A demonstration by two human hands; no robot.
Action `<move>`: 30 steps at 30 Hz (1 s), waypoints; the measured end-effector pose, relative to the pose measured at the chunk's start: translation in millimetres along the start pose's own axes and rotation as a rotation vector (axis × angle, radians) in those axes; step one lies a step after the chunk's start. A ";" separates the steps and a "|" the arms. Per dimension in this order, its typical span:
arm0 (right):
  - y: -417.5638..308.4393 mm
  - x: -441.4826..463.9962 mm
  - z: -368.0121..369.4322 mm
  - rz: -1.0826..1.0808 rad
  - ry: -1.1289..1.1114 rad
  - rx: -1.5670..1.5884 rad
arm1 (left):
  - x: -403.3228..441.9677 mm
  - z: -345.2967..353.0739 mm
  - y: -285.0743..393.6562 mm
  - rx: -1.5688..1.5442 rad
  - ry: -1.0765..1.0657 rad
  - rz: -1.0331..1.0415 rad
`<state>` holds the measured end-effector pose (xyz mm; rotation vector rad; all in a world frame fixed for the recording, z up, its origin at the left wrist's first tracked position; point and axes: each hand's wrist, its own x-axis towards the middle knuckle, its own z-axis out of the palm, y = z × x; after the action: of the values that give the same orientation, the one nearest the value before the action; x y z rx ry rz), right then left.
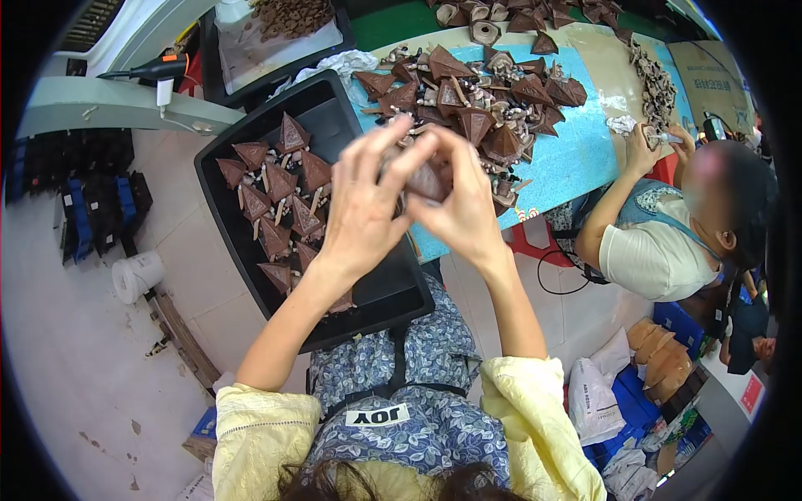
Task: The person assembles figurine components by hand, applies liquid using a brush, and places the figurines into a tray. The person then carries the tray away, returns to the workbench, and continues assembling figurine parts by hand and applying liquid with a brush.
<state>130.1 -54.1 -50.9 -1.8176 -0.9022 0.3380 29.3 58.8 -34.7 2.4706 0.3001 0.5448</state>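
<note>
Work looks partway along: peaked brown pieces fill part of the black tray, many more lie heaped on the tabletop, and the right hand's fingers clamp one blurred piece between them, the left hand's grip unclear.

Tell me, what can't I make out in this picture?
In the head view:
Brown piece between the hands: blurred, partly covered by the left hand and right hand.
Part of the black tray: hidden behind the left forearm.
Farthest brown pieces: cut off by the top edge.
</note>
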 end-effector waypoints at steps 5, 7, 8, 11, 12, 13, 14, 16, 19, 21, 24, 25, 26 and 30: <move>-29.0 -37.6 -21.3 0.153 0.272 0.341 | -10.2 2.2 4.1 -0.842 0.020 -0.440; -29.8 -54.2 -20.0 0.349 0.316 0.412 | -15.6 -2.2 8.3 -1.439 -0.033 -0.777; -35.4 -62.3 -18.7 0.443 0.237 0.524 | -20.6 -3.2 8.5 -1.693 -0.050 -0.793; -42.7 -73.4 -10.5 0.597 -0.001 1.154 | -32.1 5.4 9.4 -1.838 -0.064 -0.700; -46.8 -74.8 -10.2 0.583 0.004 1.167 | -34.4 3.7 12.4 -1.880 -0.066 -0.649; -51.2 -76.4 -8.7 0.552 0.041 1.090 | -35.6 2.1 14.7 -1.920 -0.068 -0.600; -54.0 -78.0 -7.5 0.523 0.078 1.013 | -34.8 1.3 17.3 -1.918 -0.074 -0.603; -49.7 -81.6 -8.6 0.328 0.082 0.610 | -31.6 -0.7 23.9 -1.851 -0.027 -0.663; -54.0 -83.0 -7.0 0.082 0.165 0.157 | -34.3 2.0 25.2 -1.752 -0.095 -0.714; -61.6 -85.1 -1.1 0.113 0.298 0.454 | -37.1 3.4 26.0 -1.670 -0.111 -0.773; -65.0 -91.7 -8.9 0.317 0.272 0.803 | -34.8 1.0 29.9 -1.727 -0.025 -0.672; -68.9 -90.7 -9.9 0.424 0.220 0.809 | -34.7 -0.1 34.2 -1.671 -0.015 -0.700; -67.8 -88.8 -7.2 0.486 0.184 0.836 | -36.5 -0.5 35.2 -1.672 -0.017 -0.701; -72.9 -91.4 -3.5 0.491 0.183 0.754 | -44.3 1.3 31.2 -1.990 -0.071 -0.891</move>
<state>39.4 -108.2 -0.7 -1.3001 -0.1329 0.6989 -6.7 18.5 -31.2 0.3175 0.4339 0.1072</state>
